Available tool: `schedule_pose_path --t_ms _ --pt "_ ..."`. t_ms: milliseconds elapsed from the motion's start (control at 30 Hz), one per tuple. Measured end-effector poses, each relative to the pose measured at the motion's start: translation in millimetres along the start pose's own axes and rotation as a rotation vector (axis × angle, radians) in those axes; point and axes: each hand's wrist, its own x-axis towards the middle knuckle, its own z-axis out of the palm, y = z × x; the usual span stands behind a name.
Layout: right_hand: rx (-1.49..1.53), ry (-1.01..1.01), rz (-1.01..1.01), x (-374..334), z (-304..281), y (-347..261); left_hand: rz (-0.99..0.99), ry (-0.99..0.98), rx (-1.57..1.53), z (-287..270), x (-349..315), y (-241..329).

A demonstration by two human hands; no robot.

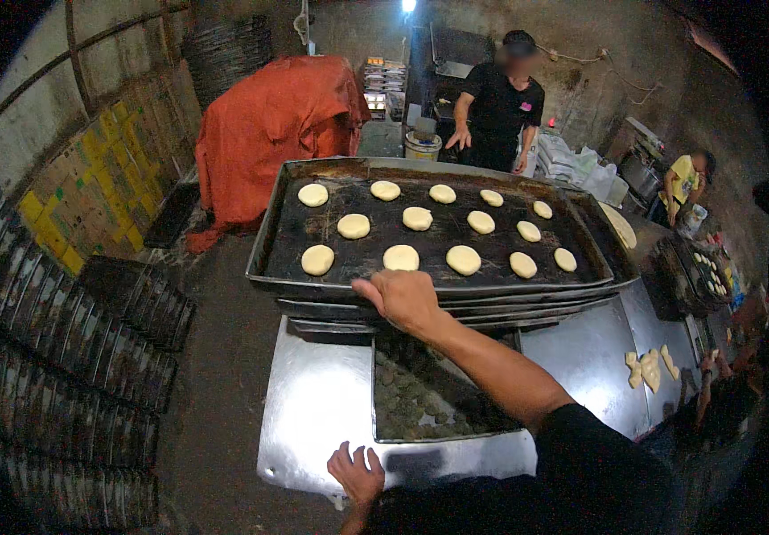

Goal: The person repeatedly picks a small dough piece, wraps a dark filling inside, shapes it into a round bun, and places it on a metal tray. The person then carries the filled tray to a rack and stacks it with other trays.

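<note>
The right hand (407, 299) is at the near rim of the top tray (440, 239), fingers curled, thumb pointing left, forearm slanting in from lower right; its grip cannot be told. The left hand (357, 473), fingers half-bent and apart, holds nothing visible over the shiny metal table (313, 401)'s near edge. Flat, pale dough rounds (463, 259) sit on the tray's dark, scuffed bottom. Leftward, floor (224, 392) separates table and stacked trays (72, 366).

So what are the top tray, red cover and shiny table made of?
Top tray: probably metal, dark and scuffed, with a thin, shinier rim.
Red cover: cloth or perhaps plastic tarp, dull, draping in soft folds.
Shiny table: likely smooth bare metal, silvery with bright glare.
</note>
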Motion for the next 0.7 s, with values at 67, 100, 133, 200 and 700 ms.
schedule_pose_path --t_ms 67,100,133,200,700 --pt "0.039 0.154 -0.007 14.1 -10.6 1.2 0.017 0.031 0.03 -3.9 -1.6 3.4" --pt "0.095 0.401 -0.152 21.8 -17.0 2.9 -0.002 0.028 -0.013 -6.9 -2.5 4.5" --pt "0.075 0.4 -0.175 26.2 -23.0 5.4 -0.027 0.028 -0.06 -9.5 -0.4 3.7" --pt "0.028 0.432 -0.246 20.5 -32.2 10.4 -0.079 0.034 -0.15 -17.9 5.6 1.2" --pt "0.167 0.11 -0.161 -113.9 -138.5 32.6 -0.672 -0.056 -1.606 -230.1 103.7 53.5"
